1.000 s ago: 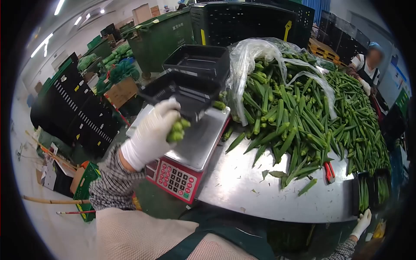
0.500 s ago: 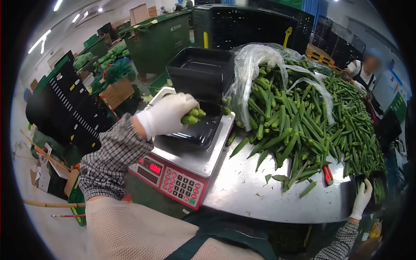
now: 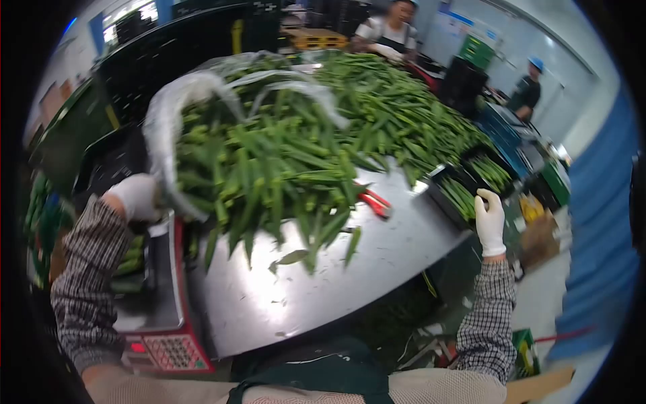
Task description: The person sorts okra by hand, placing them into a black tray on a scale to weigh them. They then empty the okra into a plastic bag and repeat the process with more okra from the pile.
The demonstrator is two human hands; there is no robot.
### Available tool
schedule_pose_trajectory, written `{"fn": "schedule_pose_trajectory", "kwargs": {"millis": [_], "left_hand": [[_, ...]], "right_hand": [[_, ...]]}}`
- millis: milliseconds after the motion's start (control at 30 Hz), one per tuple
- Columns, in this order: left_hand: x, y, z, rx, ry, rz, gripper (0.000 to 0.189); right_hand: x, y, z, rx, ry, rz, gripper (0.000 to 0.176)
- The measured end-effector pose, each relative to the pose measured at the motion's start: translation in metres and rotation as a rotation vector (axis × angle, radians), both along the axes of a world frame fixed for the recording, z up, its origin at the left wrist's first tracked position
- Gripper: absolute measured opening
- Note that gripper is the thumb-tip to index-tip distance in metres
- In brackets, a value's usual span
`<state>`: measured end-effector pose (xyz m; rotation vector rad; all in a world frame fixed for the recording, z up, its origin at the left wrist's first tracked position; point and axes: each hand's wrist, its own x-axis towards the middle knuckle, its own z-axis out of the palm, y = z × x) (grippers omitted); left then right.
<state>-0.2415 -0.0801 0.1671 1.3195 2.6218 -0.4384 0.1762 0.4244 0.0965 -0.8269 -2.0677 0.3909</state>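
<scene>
My right hand (image 3: 490, 219), in a white glove, grips the near corner of a black tray of okra (image 3: 459, 194) at the right edge of the steel table (image 3: 316, 289). My left hand (image 3: 138, 196), also gloved, hovers over the red weighing scale (image 3: 161, 303), against the edge of a clear plastic bag (image 3: 171, 121). Blur hides whether it holds anything. Some okra (image 3: 131, 252) lies on the scale beneath my left sleeve. A big okra pile (image 3: 289, 155) covers the table between my hands.
A red-handled tool (image 3: 373, 200) lies beside the pile. A second black tray of okra (image 3: 491, 172) stands beyond the first. Two other people (image 3: 390, 27) (image 3: 528, 84) work at the far side. Black crates (image 3: 168, 47) stand behind, a cardboard box (image 3: 538, 239) on the right.
My view has swung right. My left hand has left the black tray on the scale and drawn back by the plastic bag. My right hand stays on the okra tray at the table edge.
</scene>
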Motion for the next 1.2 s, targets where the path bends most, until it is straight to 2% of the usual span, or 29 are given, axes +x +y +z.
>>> {"fn": "schedule_pose_trajectory", "kwargs": {"millis": [67,100,167,233,300,367,433,500,567,600,700,733,1033,1133,1200], "left_hand": [[-0.005,0.008,-0.009,-0.228,0.100,0.105,0.030],[-0.014,0.003,-0.017,-0.252,0.128,0.118,0.028],[-0.002,0.011,-0.007,-0.160,0.162,0.137,0.026],[0.019,0.013,0.016,0.229,0.178,0.133,0.015],[0.048,0.011,0.037,0.726,0.382,-0.127,0.007],[0.070,-0.016,0.059,0.654,0.451,0.028,0.018],[0.092,-0.047,0.043,0.756,0.617,0.022,0.020],[0.099,-0.097,0.027,0.567,0.342,0.051,0.027],[0.121,-0.097,0.018,0.658,0.196,0.328,0.039],[0.119,-0.119,0.004,0.644,0.294,0.336,0.049],[0.128,-0.139,-0.013,0.911,0.164,0.557,0.046],[0.134,-0.138,-0.013,0.900,0.149,0.587,0.041],[0.161,-0.077,-0.010,1.005,0.012,0.452,0.033],[0.174,-0.049,-0.014,1.060,-0.012,0.390,0.034],[0.183,-0.037,-0.013,1.051,-0.025,0.349,0.033]], "right_hand": [[0.027,0.034,-0.007,-0.011,0.017,-0.123,0.017],[0.039,0.052,-0.007,-0.041,0.033,-0.164,0.016],[0.049,0.070,-0.005,0.125,-0.045,-0.236,0.016],[0.050,0.095,-0.005,0.232,-0.115,-0.278,0.016],[0.042,0.111,0.000,0.302,-0.201,-0.356,0.014],[0.031,0.130,0.004,0.393,-0.350,-0.435,0.013],[0.023,0.150,0.006,0.440,-0.515,-0.520,0.012],[0.013,0.161,0.011,0.454,-0.645,-0.573,0.012],[0.006,0.173,0.012,0.411,-0.751,-0.594,0.012],[0.004,0.177,0.011,0.412,-0.796,-0.600,0.012],[-0.001,0.187,0.011,0.388,-0.934,-0.640,0.013],[-0.004,0.189,0.010,0.375,-0.981,-0.651,0.013],[-0.005,0.212,-0.005,0.556,-1.052,-0.670,0.011],[0.001,0.200,0.002,0.585,-0.922,-0.569,0.012],[0.012,0.186,0.013,0.446,-0.594,-0.509,0.014]]}}
